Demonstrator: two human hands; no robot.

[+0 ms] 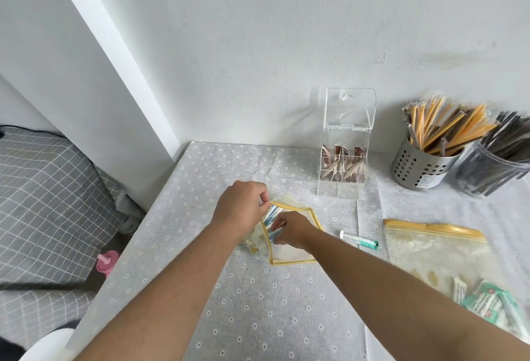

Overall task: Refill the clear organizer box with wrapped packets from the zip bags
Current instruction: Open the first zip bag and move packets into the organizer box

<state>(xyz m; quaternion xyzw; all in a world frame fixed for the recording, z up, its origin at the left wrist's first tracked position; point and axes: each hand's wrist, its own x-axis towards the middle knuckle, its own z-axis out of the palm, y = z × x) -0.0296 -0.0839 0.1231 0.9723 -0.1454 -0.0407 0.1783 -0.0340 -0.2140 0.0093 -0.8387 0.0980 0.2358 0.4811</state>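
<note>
Clear organizer box (345, 142) stands upright at the back of the counter (258, 303), close to the white wall (258, 45), with its hinged lid raised and a few brownish wrapped packets (342, 167) low in its compartments. A grey cloth dotted with small white flowers covers the counter. To the right of the box stand a perforated metal cup (415, 165) packed with yellow and brown stick sachets and, just beside it, a clear jar (487, 171) of dark ones. A teal and white tube (360, 240) lies on the cloth, with a second zip bag (436, 248) flat beside it holding green and white packets at its near end. Left of the counter, a grey checked cushion (48, 202) and a pink bottle top (106, 260) show lower down.

Both bare forearms reach forward over the middle of the counter to a yellow-edged zip bag (289, 234), in front of the box and apart from it. The left hand (243, 205) pinches the bag's upper rim between thumb and fingers, lifting the mouth open. The right hand (292, 230) is inside the mouth, fingers curled closed around blue and white packets (272, 217).
</note>
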